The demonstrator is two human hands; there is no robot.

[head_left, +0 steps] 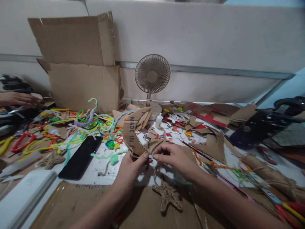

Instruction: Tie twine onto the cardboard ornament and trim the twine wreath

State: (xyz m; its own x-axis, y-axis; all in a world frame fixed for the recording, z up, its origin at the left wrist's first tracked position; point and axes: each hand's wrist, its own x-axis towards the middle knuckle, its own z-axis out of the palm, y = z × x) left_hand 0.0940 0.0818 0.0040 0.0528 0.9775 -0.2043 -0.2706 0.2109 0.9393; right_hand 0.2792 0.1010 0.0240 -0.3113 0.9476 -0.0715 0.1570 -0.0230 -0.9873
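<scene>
My left hand [130,171] is closed on the lower end of a curved cardboard piece [132,133] printed "MADE IN", held upright over the table. My right hand [175,156] pinches at the same lower tip, fingertips touching the left hand's, possibly with a small white bit between them. A twine-wrapped star [168,195] lies on the brown cardboard sheet [78,203] just below both hands.
Coloured pipe cleaners [78,124] sprawl at left beside a black phone [81,156]. A small fan [152,76], a glue bottle [159,120] and an open carton [78,63] stand behind. Cardboard scraps [209,140] and a dark bag [262,124] lie right. Another person's hand [16,98] is far left.
</scene>
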